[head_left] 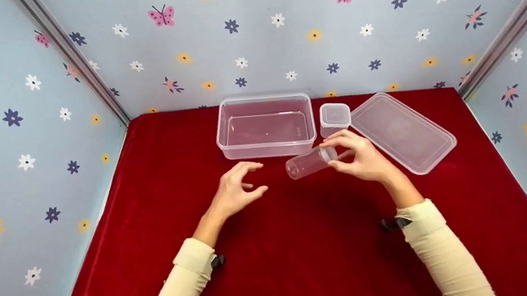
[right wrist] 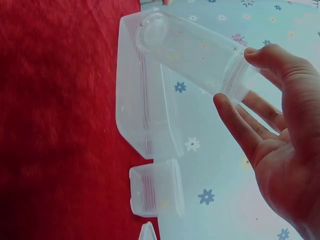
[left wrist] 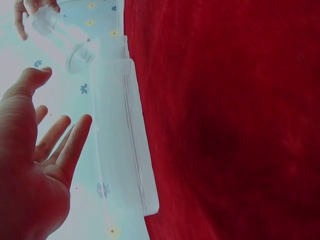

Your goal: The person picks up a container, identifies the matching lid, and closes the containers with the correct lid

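Clear round jar (head_left: 307, 163): lying sideways above the red desk (head_left: 301, 241), pinched at its open mouth by the right hand (head_left: 361, 158), thumb and fingers curled on the rim. Left hand (head_left: 236, 191): nearby, fingers spread, grip holding nothing. Just behind: large clear tub (head_left: 265, 126); small square container (head_left: 335, 118), seemingly lidded; flat lid (head_left: 402, 132) to its right.
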`<state>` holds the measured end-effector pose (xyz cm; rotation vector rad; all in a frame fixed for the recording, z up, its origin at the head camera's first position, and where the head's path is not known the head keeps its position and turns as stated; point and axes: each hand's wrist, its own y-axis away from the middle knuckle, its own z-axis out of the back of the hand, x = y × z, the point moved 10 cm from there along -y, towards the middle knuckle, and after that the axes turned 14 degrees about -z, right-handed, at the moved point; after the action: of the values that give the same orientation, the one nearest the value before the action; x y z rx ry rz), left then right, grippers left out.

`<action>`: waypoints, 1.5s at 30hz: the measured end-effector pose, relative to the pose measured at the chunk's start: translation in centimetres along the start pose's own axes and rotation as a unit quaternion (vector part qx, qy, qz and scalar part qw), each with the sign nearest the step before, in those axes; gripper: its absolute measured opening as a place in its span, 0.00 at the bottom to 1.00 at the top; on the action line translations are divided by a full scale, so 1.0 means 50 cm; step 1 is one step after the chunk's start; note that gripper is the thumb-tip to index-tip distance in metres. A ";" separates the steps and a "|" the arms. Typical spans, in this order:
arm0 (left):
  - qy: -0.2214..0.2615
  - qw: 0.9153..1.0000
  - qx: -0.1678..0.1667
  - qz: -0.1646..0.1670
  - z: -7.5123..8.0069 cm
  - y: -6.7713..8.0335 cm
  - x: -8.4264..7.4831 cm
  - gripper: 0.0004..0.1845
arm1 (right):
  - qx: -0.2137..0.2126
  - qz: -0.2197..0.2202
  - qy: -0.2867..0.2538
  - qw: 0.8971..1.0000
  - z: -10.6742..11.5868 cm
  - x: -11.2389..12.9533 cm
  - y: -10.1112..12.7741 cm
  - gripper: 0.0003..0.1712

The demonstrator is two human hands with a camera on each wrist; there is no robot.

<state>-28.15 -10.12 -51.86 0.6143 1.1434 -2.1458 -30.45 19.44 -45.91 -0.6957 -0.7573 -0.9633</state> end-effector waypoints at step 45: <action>-0.207 0.975 -0.063 0.041 0.089 0.034 0.032 0.27 | -0.187 -0.043 0.190 0.963 0.095 -0.073 -0.025 0.26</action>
<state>-28.54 -15.13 -51.57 0.1420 0.9914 -1.9885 -34.07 24.36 -46.03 -0.7760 -0.2690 -1.2928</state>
